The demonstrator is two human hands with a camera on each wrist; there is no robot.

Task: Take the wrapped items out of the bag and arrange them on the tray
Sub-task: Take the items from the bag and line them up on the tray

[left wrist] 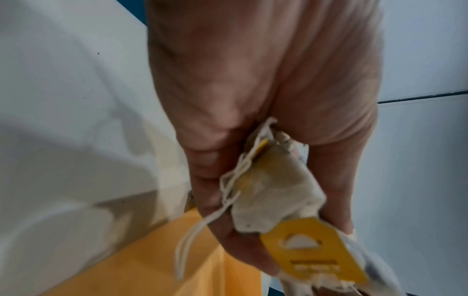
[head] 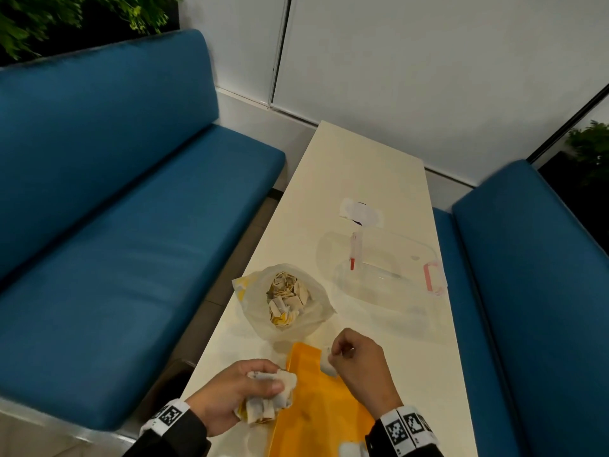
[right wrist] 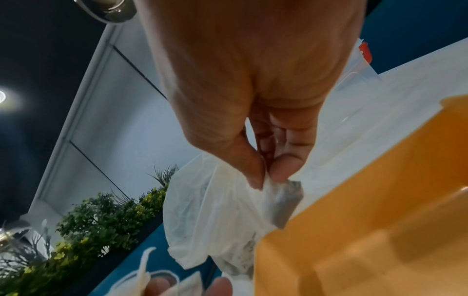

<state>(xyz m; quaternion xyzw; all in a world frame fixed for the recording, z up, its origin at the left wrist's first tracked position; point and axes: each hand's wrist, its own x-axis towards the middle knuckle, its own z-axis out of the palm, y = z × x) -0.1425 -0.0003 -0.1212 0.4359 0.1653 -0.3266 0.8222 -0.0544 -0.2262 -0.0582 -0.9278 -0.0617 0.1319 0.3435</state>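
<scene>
A clear plastic bag (head: 309,319) full of wrapped tea bags (head: 288,296) stands open on the white table. Just before it lies an orange tray (head: 316,410). My left hand (head: 263,384) grips a bunch of tea bags (head: 273,402) at the tray's left edge; the left wrist view shows one paper tea bag (left wrist: 273,190) with its string and a yellow tag (left wrist: 311,252) in the curled fingers. My right hand (head: 333,352) pinches a single tea bag (head: 326,364) over the tray's far end. In the right wrist view, thumb and forefinger hold that tea bag (right wrist: 283,202) above the tray (right wrist: 367,230).
A clear plastic container (head: 389,268) with a pink handle sits on the table (head: 362,166) beyond the bag, to the right. A white paper scrap (head: 361,212) lies behind it. Blue benches (head: 115,225) flank the narrow table on both sides.
</scene>
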